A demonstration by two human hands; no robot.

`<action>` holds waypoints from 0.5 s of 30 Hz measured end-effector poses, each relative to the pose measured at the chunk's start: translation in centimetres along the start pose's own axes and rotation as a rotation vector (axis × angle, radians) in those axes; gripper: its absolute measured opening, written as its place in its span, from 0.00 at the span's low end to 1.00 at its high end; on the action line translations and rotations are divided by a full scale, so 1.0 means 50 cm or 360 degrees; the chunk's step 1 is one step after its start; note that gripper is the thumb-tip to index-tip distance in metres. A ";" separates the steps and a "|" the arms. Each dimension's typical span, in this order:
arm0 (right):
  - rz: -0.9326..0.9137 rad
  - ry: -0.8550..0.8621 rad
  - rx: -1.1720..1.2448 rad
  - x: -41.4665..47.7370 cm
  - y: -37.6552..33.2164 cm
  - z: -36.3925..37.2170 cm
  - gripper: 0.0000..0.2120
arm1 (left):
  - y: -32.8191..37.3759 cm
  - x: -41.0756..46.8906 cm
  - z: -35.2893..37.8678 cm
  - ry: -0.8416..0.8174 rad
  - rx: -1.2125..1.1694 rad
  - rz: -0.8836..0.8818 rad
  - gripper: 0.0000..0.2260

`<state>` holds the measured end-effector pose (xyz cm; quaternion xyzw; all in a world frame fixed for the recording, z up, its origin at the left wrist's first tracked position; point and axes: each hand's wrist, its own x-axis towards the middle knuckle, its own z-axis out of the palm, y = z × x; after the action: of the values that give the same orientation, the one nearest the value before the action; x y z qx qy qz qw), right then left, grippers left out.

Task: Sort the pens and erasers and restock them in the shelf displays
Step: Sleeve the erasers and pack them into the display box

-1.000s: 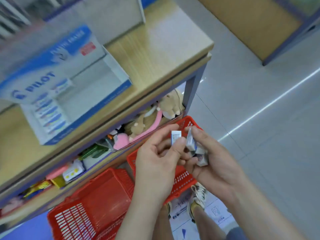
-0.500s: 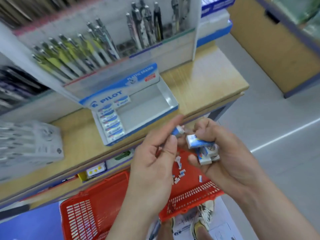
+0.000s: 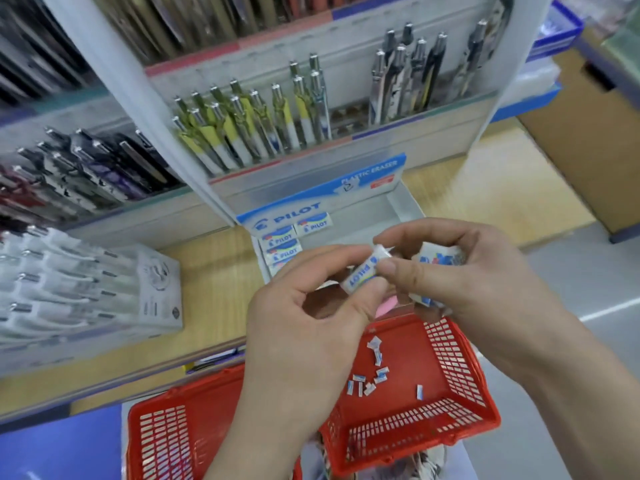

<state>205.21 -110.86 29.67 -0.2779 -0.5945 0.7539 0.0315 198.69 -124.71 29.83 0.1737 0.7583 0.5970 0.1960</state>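
Observation:
My left hand (image 3: pixel 304 327) pinches one white Pilot eraser (image 3: pixel 362 271) between thumb and fingers, just in front of the Pilot eraser display box (image 3: pixel 405 206) on the wooden shelf. My right hand (image 3: pixel 474 289) grips a small bunch of erasers (image 3: pixel 438 259) in its palm, and its thumb touches the end of the single eraser. Several erasers (image 3: pixel 282 239) lie stacked at the box's left side. Several more erasers (image 3: pixel 367 379) lie loose in the right red basket (image 3: pixel 457 368) below my hands. Pens (image 3: pixel 256 126) stand in the display rack behind the box.
A second red basket (image 3: pixel 166 438) stands at lower left. White boxed items (image 3: pixel 86 289) lie on the wooden shelf (image 3: pixel 214 271) to the left. Dark pens (image 3: pixel 86 164) fill the left rack. A cardboard box (image 3: pixel 595 133) sits at the right, with grey floor beside it.
The view has tilted up from the lower shelf and baskets to the pen racks and eraser box. My hands have risen to the box's front, and the single eraser now lies flat between both hands.

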 end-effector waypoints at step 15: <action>-0.0013 -0.0104 -0.0288 0.054 -0.023 0.066 0.06 | -0.025 0.053 -0.070 -0.0116 -0.0068 -0.0172 0.21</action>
<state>201.10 -112.41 30.14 -0.2524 -0.6620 0.7057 -0.0103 194.60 -126.59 29.12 0.1498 0.7461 0.5948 0.2590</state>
